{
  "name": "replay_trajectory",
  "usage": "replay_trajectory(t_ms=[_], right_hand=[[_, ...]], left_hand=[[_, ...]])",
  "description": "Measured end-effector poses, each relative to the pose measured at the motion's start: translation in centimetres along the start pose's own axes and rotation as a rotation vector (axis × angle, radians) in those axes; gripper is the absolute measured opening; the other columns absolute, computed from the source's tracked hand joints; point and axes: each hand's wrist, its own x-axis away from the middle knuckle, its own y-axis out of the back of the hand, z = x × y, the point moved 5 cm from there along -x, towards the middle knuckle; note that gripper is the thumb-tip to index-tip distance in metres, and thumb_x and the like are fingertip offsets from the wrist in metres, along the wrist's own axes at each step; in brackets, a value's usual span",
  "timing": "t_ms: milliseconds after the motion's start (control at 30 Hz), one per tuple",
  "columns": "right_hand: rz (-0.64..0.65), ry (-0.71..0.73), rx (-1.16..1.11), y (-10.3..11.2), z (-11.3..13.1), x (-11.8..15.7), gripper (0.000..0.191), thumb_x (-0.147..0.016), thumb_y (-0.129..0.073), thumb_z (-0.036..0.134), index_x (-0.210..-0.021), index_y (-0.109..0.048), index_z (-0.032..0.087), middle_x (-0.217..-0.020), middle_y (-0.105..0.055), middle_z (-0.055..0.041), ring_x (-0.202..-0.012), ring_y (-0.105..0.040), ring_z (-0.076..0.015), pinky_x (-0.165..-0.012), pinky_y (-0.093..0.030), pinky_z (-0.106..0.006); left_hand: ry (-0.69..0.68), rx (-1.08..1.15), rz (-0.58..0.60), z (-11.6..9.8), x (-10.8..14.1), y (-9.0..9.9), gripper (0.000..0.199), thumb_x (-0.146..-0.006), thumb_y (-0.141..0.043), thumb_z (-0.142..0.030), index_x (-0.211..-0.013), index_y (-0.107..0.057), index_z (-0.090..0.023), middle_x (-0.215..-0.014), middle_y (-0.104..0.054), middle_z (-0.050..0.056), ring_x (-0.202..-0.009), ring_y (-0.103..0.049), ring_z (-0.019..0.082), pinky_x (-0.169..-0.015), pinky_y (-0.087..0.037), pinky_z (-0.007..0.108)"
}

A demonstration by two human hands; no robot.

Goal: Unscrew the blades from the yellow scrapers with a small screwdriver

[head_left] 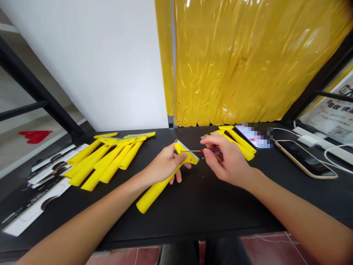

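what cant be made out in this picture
Head view, all of these:
Most of the screwdriver handle: hidden by the right hand.
Part of the held yellow scraper: covered by the left hand.
Part of the rear phone: masked by pixelation.
Small print on the cartons: blurred.
Rest of the sign: cut off by the right edge.

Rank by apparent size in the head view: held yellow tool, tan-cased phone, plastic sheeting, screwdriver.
1. Plastic sheeting
2. Held yellow tool and tan-cased phone: too alike to rank
3. Screwdriver, judging by its visible part
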Motion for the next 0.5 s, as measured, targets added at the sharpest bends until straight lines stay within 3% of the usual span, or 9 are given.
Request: replay_trajectory(t_ms=[233, 400, 500], right_hand=[[0.029, -0.096, 0.062, 0.0, -0.4, -0.1, 0.01, -0.102, -0.052, 0.029, -0.105, -0.059, 0.023, -0.078, -0.068, 0.0, -0.066, -0.063, -0.0138, -0.061, -0.046, -0.028], [-0.037, -0.048, -0.01, 0.4, 0.3, -0.1, 0.021, -0.099, -0.052, 0.022, -0.12, -0.055, 0.023, -0.098, -0.068, -0.0049, -0.079, -0.064, -0.0157, -0.067, -0.05, -0.028], [0.02, -0.066, -0.014, 0.2, 0.1, -0.1, 0.016, -0.1, -0.051, 0.025, -0.116, -0.056, 0.024, -0.094, -0.069, -0.0032, -0.076, -0.064, -0.0158, -0.066, -0.048, -0.029]], left_hand=[[-0.012, 0.044, -0.088, -0.5, 0.0, 0.8, 0.024, -0.095, -0.062, -0.035, -0.106, -0.053, -0.016, -0.097, -0.074, 0.012, -0.048, -0.068, 0.016, -0.032, -0.046, 0.022], [-0.057, 0.049, -0.146, -1.5, 0.2, 1.3, 0.025, -0.088, -0.071, -0.034, -0.102, -0.063, -0.014, -0.089, -0.074, 0.008, -0.056, -0.071, 0.018, -0.035, -0.049, 0.023], [-0.107, 0.014, -0.235, -2.3, 0.5, 2.1, 0.025, -0.088, -0.071, -0.037, -0.097, -0.064, -0.014, -0.075, -0.071, 0.004, -0.052, -0.067, 0.016, -0.037, -0.048, 0.022]])
